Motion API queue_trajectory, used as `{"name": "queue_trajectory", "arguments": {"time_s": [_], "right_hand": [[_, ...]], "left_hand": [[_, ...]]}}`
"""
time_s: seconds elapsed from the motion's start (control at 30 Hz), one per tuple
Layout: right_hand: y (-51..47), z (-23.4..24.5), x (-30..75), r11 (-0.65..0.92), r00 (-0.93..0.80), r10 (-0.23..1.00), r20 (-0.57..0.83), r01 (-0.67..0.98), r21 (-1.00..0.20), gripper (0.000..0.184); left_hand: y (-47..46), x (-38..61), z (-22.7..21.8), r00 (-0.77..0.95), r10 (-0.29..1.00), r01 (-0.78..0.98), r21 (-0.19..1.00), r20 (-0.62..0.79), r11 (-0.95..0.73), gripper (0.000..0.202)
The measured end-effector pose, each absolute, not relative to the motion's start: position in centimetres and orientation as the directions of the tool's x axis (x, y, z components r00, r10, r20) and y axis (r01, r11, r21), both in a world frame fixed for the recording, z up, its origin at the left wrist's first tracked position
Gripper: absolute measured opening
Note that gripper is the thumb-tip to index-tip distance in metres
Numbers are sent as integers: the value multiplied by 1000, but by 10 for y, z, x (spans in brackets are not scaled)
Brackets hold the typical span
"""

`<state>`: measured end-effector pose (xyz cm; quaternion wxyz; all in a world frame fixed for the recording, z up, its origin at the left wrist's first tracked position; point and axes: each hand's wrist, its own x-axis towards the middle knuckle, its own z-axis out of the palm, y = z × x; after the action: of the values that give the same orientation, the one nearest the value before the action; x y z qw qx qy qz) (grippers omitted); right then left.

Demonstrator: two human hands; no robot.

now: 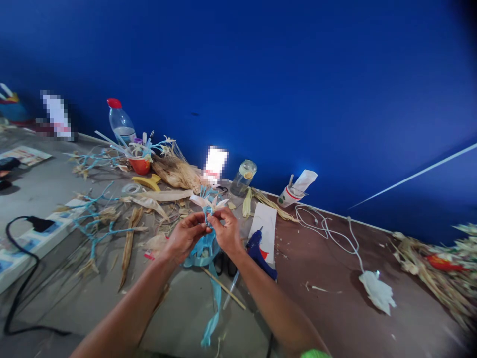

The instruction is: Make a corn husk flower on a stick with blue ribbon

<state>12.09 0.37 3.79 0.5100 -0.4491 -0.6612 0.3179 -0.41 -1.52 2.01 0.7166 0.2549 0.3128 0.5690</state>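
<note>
In the middle of the head view, a pale husk flower point(209, 201) with pointed petals stands up between my fingertips. My left hand point(187, 232) is closed, its thumb and fingers pinching the flower's blue-wrapped base. From the other side, my right hand point(226, 229) pinches the same base with thumb and forefinger. Light-blue tape point(211, 323) hangs below my hands toward the table's front. Under them lies a blue tape roll point(201, 258), partly hidden. A thin wooden stick point(227, 291) slants beside the hanging tape.
A blue glue gun point(257, 248) lies on white card point(265, 219) by my right forearm. Blue-wrapped branches point(93, 233), dried husks point(179, 171) and a power strip point(44, 243) are leftward. A glass jar point(244, 176), a cup point(288, 196) and a white cable point(331, 233) sit toward the wall.
</note>
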Motion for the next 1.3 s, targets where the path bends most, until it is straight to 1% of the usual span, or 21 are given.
{"name": "queue_trajectory", "arguments": {"time_s": [0.13, 0.3, 0.5, 0.7, 0.83, 0.97, 1.03, 1.17, 1.3], "right_hand": [[3, 38, 121, 398, -75, 917, 393, 260, -880, 14], [1, 37, 120, 364, -63, 931, 361, 261, -894, 14], [1, 36, 120, 273, -49, 962, 268, 202, -941, 17], [-1, 37, 119, 342, -58, 939, 340, 284, -896, 15], [-4, 37, 117, 350, -49, 935, 351, 268, -898, 15], [-5, 35, 118, 302, -31, 952, 303, 235, -924, 15], [-4, 34, 119, 295, -25, 954, 298, 246, -924, 16], [-2, 36, 124, 337, -24, 938, 345, 287, -897, 16], [-2, 39, 124, 358, -38, 931, 362, 279, -891, 13]], "left_hand": [[-15, -4, 20, 142, 975, -663, 716, -169, 220, 28], [-14, -5, 16, 124, 978, -659, 723, -165, 206, 28], [-14, -4, 16, 135, 981, -646, 738, -140, 194, 27], [-15, -2, 19, 118, 987, -650, 744, -108, 159, 24], [-15, -3, 17, 130, 986, -647, 744, -107, 166, 25], [-16, -2, 18, 134, 985, -650, 740, -110, 171, 25], [-17, -1, 20, 136, 983, -653, 736, -119, 180, 26], [-18, 0, 23, 152, 977, -657, 724, -148, 212, 29], [-18, -1, 22, 162, 975, -657, 721, -149, 219, 30]]}}
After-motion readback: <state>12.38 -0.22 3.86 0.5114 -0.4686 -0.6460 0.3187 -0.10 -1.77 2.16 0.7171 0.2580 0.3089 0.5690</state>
